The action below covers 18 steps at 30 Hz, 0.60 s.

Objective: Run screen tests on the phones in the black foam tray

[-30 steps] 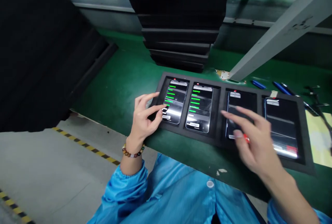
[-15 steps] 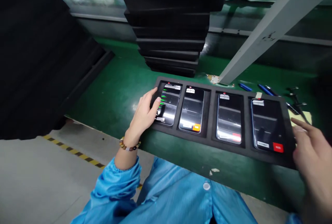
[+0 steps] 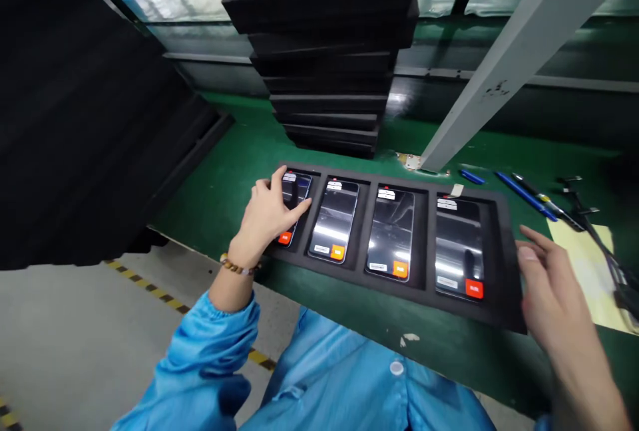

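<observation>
A long black foam tray (image 3: 344,277) lies on the green bench, with several smartphones in its compartments. My left hand (image 3: 264,215) is at the tray's left end, its index finger and thumb spread across the leftmost phone (image 3: 301,186), partly covering it. Whether its fingertips press on that phone I cannot tell. A second phone (image 3: 333,218), a third phone (image 3: 391,231) and the rightmost phone (image 3: 458,241) lie face up, lit with small red or orange blocks. By the tray's right end is my right hand (image 3: 554,278), its fingers stretched out and apart, at or just beside the edge.
Behind the tray rises a tall stack of black trays (image 3: 329,85); a larger dark stack (image 3: 90,118) leans in at left. A grey post (image 3: 499,78) stands on the bench. Pens (image 3: 526,195), yellow paper (image 3: 584,265) and a black cable (image 3: 606,251) lie at right.
The tray has shifted left along the bench, away from the pens and paper, and both hands have moved left with it. The leftmost phone's green lines are gone and a red block shows there.
</observation>
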Each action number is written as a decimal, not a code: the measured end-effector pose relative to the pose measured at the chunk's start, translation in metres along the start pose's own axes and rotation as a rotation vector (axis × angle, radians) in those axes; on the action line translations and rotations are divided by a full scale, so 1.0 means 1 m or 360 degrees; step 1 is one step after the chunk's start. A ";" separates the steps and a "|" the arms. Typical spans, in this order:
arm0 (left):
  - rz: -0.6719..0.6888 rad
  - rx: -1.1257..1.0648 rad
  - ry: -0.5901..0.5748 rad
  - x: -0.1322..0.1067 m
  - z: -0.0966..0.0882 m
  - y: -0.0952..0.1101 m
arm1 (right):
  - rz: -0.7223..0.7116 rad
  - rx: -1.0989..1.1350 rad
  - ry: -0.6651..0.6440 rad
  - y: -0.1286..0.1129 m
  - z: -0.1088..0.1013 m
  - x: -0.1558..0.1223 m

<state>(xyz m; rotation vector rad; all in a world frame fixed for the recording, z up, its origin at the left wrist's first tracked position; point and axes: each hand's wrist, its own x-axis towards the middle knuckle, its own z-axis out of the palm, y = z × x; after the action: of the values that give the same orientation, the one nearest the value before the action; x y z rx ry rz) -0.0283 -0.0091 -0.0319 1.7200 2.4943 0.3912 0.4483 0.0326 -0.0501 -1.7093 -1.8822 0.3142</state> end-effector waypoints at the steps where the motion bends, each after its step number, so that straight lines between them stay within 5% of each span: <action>1: -0.0005 0.0019 0.0010 0.005 0.003 0.008 | -0.0012 0.0014 0.0001 -0.004 0.004 -0.002; 7: -0.0106 0.0042 0.0070 0.022 0.011 0.030 | -0.0044 -0.0117 -0.0167 -0.046 0.023 -0.006; 18: -0.0134 0.0217 0.0032 0.015 0.004 0.054 | 0.0208 0.0254 -0.0140 -0.041 0.018 -0.006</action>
<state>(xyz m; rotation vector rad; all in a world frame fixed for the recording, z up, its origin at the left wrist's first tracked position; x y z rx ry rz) 0.0158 0.0234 -0.0212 1.6571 2.6540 0.2379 0.4038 0.0243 -0.0445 -1.7375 -1.7584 0.5836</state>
